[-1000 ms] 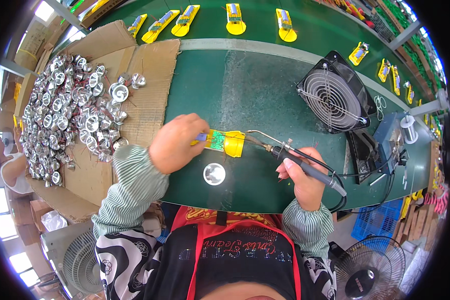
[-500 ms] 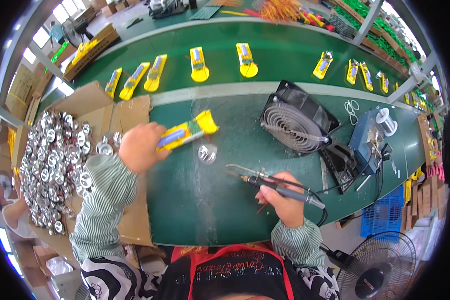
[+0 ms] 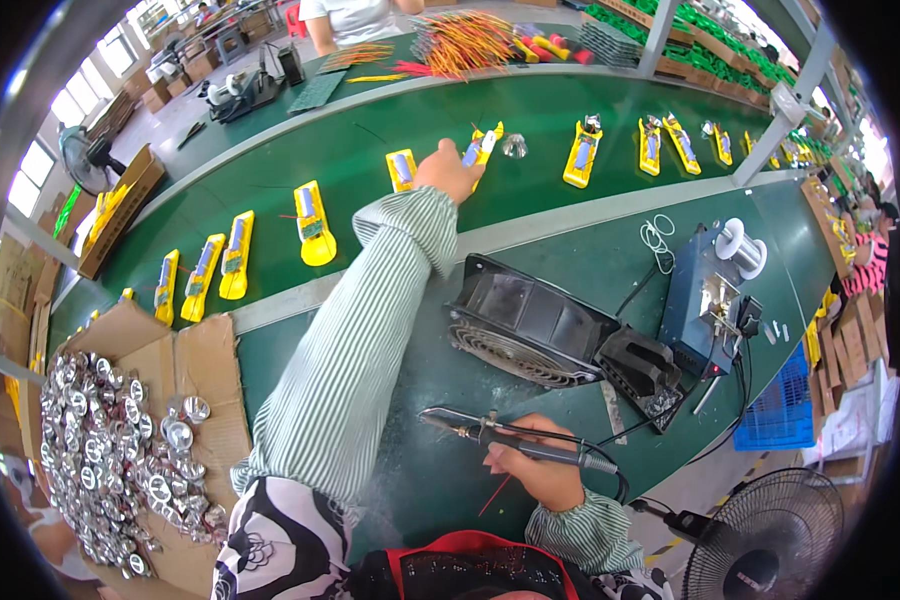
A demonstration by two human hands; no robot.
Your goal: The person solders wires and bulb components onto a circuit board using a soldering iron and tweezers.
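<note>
My left hand [image 3: 448, 172] reaches far over the green belt, closed on a yellow flashlight body [image 3: 484, 146] with a blue cell in it. Just to the right of that body lies a shiny reflector cup [image 3: 514, 146]; whether a wire joins them I cannot tell. Another yellow body [image 3: 401, 168] sits left of my fingers, partly hidden by them. Low over the green worktable [image 3: 390, 540], my right hand [image 3: 548, 468] grips a soldering iron [image 3: 540, 449], its tip pointing left. A thin red wire [image 3: 495, 496] is below the iron.
A cardboard box [image 3: 210, 370] heaped with reflector cups [image 3: 100, 450] stands at left. A black blower fan [image 3: 530, 320] and a blue soldering unit with a solder spool [image 3: 742, 248] occupy the right. More yellow bodies [image 3: 313, 225] line the belt. A standing fan [image 3: 760, 545] is at lower right.
My left hand has carried the yellow flashlight body and its reflector cup from the worktable forward and right to the belt. My right hand still holds the soldering iron. The view has shifted.
</note>
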